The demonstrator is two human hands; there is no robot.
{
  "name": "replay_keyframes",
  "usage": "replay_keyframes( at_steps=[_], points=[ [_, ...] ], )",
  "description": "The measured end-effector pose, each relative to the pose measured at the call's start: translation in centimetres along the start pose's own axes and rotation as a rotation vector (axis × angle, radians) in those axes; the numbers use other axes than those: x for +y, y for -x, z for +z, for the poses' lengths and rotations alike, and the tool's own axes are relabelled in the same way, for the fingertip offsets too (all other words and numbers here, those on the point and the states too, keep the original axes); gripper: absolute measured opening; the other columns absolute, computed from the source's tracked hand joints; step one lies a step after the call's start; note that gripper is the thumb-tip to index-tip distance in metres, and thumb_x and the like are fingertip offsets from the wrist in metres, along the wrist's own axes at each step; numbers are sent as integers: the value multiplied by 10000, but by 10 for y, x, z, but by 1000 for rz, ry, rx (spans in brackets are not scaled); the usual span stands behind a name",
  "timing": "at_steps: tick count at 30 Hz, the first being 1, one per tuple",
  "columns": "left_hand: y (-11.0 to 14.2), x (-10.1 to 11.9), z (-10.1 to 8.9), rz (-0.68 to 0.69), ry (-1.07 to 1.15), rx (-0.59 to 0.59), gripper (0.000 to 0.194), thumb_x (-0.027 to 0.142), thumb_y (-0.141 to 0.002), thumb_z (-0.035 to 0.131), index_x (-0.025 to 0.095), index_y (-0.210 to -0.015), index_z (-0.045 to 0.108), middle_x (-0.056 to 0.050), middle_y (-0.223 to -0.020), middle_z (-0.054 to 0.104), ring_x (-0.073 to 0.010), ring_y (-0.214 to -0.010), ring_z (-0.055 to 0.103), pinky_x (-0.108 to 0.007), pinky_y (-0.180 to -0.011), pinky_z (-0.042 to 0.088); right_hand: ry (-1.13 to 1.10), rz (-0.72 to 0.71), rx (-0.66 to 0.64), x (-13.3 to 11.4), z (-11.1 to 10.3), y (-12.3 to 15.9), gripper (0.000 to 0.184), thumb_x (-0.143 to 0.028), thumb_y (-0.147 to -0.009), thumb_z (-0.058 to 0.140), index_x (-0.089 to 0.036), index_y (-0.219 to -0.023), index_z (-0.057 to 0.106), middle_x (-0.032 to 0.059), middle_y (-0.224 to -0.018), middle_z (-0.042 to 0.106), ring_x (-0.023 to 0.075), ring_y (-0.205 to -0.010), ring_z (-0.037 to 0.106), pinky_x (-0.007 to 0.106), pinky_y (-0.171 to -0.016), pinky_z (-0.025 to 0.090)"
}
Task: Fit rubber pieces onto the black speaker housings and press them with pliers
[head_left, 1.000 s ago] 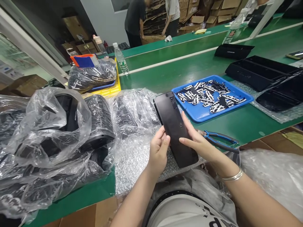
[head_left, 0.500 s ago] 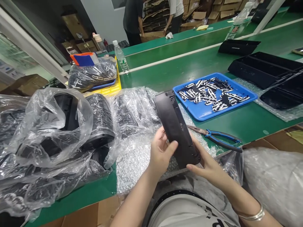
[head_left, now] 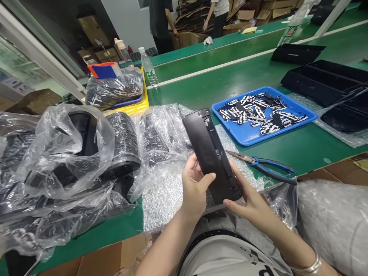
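A long black plastic panel (head_left: 211,153) stands tilted above the sheet of bubble wrap (head_left: 166,195) at the table's near edge. My left hand (head_left: 194,188) grips its lower left side, thumb across the front face. My right hand (head_left: 248,197) cups its lower right end from underneath, fingers curled behind it. Blue-handled pliers (head_left: 266,165) lie on the green table (head_left: 201,88) just right of the panel. A blue tray (head_left: 247,140) of several black-and-white printed labels sits beyond the pliers.
Clear plastic bags of black moulded parts (head_left: 71,161) fill the left. A yellow tray (head_left: 135,109) with a bagged pile and a water bottle (head_left: 150,71) stand behind. Black trays (head_left: 324,80) lie at the right. Two people (head_left: 161,23) handle cardboard at the back.
My right hand has slid from the panel's front face down to its lower end and now supports it from below. My left thumb has come over the front. The panel has tipped more upright.
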State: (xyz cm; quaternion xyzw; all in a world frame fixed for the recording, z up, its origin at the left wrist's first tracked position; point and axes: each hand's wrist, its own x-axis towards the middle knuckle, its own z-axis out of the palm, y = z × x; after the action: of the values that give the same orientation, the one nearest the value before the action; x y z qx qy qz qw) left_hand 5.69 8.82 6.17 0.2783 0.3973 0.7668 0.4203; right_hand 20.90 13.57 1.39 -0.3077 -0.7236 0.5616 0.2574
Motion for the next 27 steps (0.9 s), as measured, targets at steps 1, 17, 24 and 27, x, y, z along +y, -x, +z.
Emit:
replay_keyframes(
  at_steps=[1,17,24,27],
  points=[
    [0,1,0,-12,-6,8,435,93,-751,694,206,-1165,625,-24,-1066,695,-159,-987,649,-225,-879,536,1,0,3,0,1,0,869,-479,-837,682,-327,-1550,209,48,-1627,190,319,-1483,232,552,-1216,215],
    [-13,10,-12,-73,44,-51,598,48,-645,620,181,-1228,603,-51,-1095,669,-173,-993,615,-222,-852,508,170,-80,156,0,13,-4,848,-534,-823,688,-396,-1531,242,33,-1565,335,299,-1455,304,517,-1157,364],
    [-23,3,-12,-68,12,-12,551,92,-719,670,144,-1260,582,-87,-1160,668,-216,-1074,634,-256,-899,527,83,-25,157,-6,15,-12,883,-522,-806,707,-346,-1540,247,26,-1582,317,286,-1468,280,512,-1186,310],
    [-23,-1,-8,-17,-42,-19,535,126,-796,681,124,-1314,546,-120,-1263,633,-236,-1177,602,-284,-989,510,-20,4,157,-4,16,-10,871,-473,-790,736,-325,-1527,296,20,-1587,303,276,-1474,270,506,-1205,274]
  ],
)
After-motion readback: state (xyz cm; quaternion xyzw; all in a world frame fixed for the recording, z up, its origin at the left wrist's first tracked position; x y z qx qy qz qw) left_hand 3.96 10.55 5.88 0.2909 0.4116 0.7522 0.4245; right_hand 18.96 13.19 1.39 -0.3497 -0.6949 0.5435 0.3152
